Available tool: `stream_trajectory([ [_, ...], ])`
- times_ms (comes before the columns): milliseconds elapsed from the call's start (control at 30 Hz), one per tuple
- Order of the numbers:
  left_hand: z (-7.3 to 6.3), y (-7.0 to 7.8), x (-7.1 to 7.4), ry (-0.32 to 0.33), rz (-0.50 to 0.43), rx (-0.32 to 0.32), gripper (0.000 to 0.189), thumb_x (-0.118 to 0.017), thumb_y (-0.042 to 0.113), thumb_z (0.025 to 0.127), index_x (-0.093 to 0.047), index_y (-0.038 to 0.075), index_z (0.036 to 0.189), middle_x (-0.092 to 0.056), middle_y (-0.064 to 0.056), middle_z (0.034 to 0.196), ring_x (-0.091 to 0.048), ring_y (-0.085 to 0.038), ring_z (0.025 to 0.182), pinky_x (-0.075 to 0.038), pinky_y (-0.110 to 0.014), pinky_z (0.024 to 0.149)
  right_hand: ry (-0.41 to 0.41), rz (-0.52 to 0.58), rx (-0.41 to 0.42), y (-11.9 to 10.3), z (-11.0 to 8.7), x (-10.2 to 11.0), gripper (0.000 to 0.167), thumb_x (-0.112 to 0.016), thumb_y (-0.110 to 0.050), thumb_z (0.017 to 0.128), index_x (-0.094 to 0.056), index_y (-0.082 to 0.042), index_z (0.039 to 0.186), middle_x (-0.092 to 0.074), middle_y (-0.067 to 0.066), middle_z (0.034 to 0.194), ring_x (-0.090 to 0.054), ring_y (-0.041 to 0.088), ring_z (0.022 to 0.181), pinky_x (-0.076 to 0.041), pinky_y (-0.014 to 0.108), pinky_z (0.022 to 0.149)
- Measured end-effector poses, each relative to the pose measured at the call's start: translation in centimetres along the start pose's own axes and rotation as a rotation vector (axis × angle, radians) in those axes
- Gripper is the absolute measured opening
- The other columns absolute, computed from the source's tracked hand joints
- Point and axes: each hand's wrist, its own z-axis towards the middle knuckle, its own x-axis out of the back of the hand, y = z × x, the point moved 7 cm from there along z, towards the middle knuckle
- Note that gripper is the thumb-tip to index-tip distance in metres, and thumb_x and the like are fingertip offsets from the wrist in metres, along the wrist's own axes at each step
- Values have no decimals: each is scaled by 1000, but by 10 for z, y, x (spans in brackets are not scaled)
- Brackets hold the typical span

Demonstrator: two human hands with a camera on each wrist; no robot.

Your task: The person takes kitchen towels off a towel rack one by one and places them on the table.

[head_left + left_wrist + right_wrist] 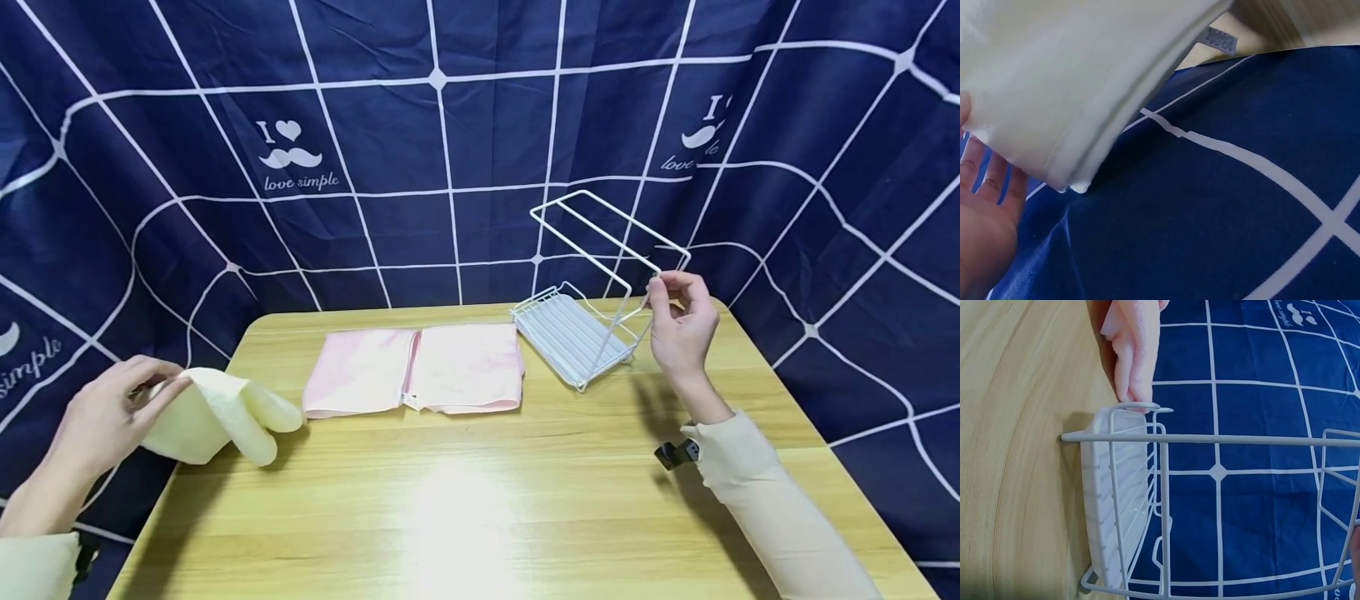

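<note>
My left hand (101, 417) pinches the edge of a pale yellow towel (198, 421) between thumb and fingers, over the table's left edge. The towel hangs in soft folds, its right end close to the pink cloth. A small grey label (1219, 40) shows beside it in the left wrist view. On the right, my right hand (684, 329) pinches the upper frame of a white wire rack (609, 237). The rack stands at the back right, with a pale tray (566, 337) in its base. In the right wrist view, only a sliver of that hand shows at the right edge.
Folded pink cloth (468, 367) lies in two side-by-side panels at the back middle, just left of the rack. The wooden table (360, 508) has a bright glare in front. A blue curtain (495, 142) with white lines surrounds its back and sides.
</note>
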Motion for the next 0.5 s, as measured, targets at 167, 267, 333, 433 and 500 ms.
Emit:
stream_trajectory([
  [167, -1, 0, -10, -13, 59, -59, 16, -75, 27, 98, -71, 17, 86, -57, 8, 74, -38, 11, 70, -33, -22, 60, 0, 0, 3, 0, 0, 0, 7, -69, 0, 98, -72, -5, 101, -68, -16, 84, -64, 2, 66, -50, 10, 57],
  [267, 0, -1, -18, -6, 80, -110, 27, -70, 36, 102, -71, 15, 85, -65, 0, 78, -45, 2, 70, -38, -24, 62, 0, 4, 3, 0, 0, 0, 6, -69, -1, 98, -72, -6, 100, -68, -15, 84, -64, 1, 66, -51, 10, 58],
  [333, 2, -2, -23, -1, 77, -137, 35, -65, 41, 104, -71, 13, 84, -66, -2, 78, -48, -3, 69, -38, -25, 63, -1, 2, 4, -1, 0, 0, 4, -70, -1, 98, -72, -3, 101, -68, -15, 84, -64, 0, 67, -51, 10, 58],
  [433, 6, -4, -29, 4, 62, -155, 44, -58, 48, 106, -70, 12, 83, -65, -3, 76, -48, -7, 68, -38, -25, 63, -3, -2, 6, -1, 0, 0, 6, -70, -2, 98, -70, 4, 101, -68, -16, 84, -64, 0, 67, -50, 10, 58],
  [500, 10, -6, -34, 1, 62, -162, 44, -57, 47, 107, -70, 12, 83, -64, -2, 75, -48, -10, 68, -38, -26, 63, -3, -3, 7, -1, 0, 0, 10, -70, -3, 98, -69, 7, 101, -67, -16, 84, -64, 0, 67, -50, 10, 58],
])
